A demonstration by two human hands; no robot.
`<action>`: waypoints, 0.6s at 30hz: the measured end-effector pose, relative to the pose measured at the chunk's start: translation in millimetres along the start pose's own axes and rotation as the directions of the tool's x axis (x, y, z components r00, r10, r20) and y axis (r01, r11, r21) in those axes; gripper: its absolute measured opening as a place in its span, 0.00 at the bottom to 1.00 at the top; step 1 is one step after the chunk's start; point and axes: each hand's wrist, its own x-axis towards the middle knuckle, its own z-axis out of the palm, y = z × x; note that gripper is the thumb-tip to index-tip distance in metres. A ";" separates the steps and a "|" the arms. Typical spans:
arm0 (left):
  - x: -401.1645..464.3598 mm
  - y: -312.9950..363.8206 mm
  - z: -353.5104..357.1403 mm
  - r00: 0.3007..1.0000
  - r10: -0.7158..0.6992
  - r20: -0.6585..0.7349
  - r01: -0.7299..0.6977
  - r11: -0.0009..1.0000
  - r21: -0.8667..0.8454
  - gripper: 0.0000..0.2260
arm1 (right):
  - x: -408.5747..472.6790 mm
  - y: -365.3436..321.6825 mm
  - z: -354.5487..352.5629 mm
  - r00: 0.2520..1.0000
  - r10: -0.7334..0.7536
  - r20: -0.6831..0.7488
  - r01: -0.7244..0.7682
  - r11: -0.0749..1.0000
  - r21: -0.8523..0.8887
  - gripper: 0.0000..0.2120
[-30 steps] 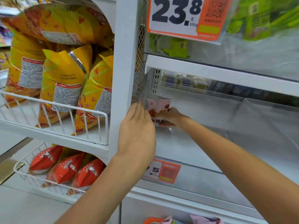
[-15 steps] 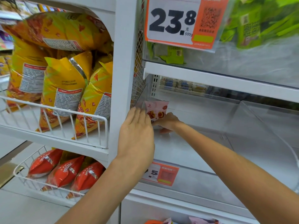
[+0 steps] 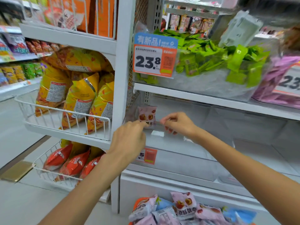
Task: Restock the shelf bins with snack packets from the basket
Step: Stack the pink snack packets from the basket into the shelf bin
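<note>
Pink and small, the snack packet (image 3: 146,116) stood upright in the far left corner of the clear shelf bin (image 3: 186,153), with its long axis vertical and its printed front turned toward the camera. It leaned against the left wall of the bin, just beside the white upright post (image 3: 124,88). The left hand (image 3: 129,142) was in front of the packet, its fingers curled, and one fingertip seemed to touch the lower edge of the packet (I cannot tell if it really pinched it). The right hand (image 3: 177,123) was just to the right of the packet, its fingers curled with the thumb and forefinger close together; whether it held anything I cannot tell. Below, at the bottom edge of the view, the basket (image 3: 138,202) carried a heap of pink and blue packets (image 3: 185,208). Above the bin, an orange price tag (image 3: 155,60) showed 23.8, next to green packets (image 3: 211,59).
</note>
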 end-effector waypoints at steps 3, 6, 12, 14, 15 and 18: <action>-27.7 19.0 -22.1 0.990 -0.131 0.047 0.136 0.984 -0.114 0.14 | -56.5 -5.4 -13.4 0.997 -0.071 0.004 0.070 0.994 0.081 0.05; -56.5 28.0 -22.4 0.958 -0.183 0.221 0.214 0.969 -0.123 0.12 | -105.7 6.6 -13.5 0.995 -0.063 0.080 0.053 0.991 0.122 0.06; -105.6 16.3 41.8 0.717 -0.178 0.674 0.276 0.960 -0.040 0.12 | -158.1 94.2 37.6 0.941 0.156 0.301 -0.184 0.981 0.067 0.08; -114.0 7.6 64.4 0.634 -0.189 0.750 0.284 0.959 0.001 0.14 | -159.5 129.0 56.9 0.939 0.200 0.281 -0.185 0.980 -0.078 0.09; -117.5 3.2 74.6 0.603 -0.205 0.771 0.294 0.956 0.024 0.14 | -159.8 143.5 65.3 0.937 0.221 0.270 -0.172 0.966 -0.192 0.09; -126.7 -5.0 94.6 0.513 -0.250 0.821 0.354 0.933 0.063 0.10 | -163.5 169.0 85.5 0.922 0.233 0.309 -0.044 0.856 -0.516 0.19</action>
